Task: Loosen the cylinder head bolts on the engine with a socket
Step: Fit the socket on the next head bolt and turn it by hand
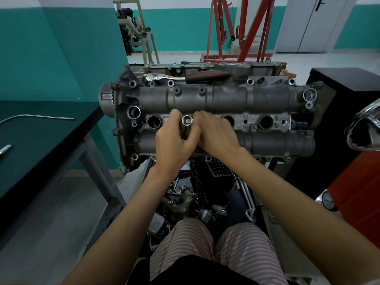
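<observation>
My left hand (174,140) gripped the socket (187,120), open end up, over the middle of the engine (226,99). My right hand (216,134) curled beside it, fingers touching the socket; I could not tell if it held on. The socket looked hard, smooth and slippery, so holding its sides seemed best. The ratchet (185,77) lay along the engine's far edge.

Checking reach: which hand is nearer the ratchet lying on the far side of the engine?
Right, narrowly. The right hand sits below the ratchet handle's end; the left hand, gripping the socket, is lower and slightly further from it.
</observation>
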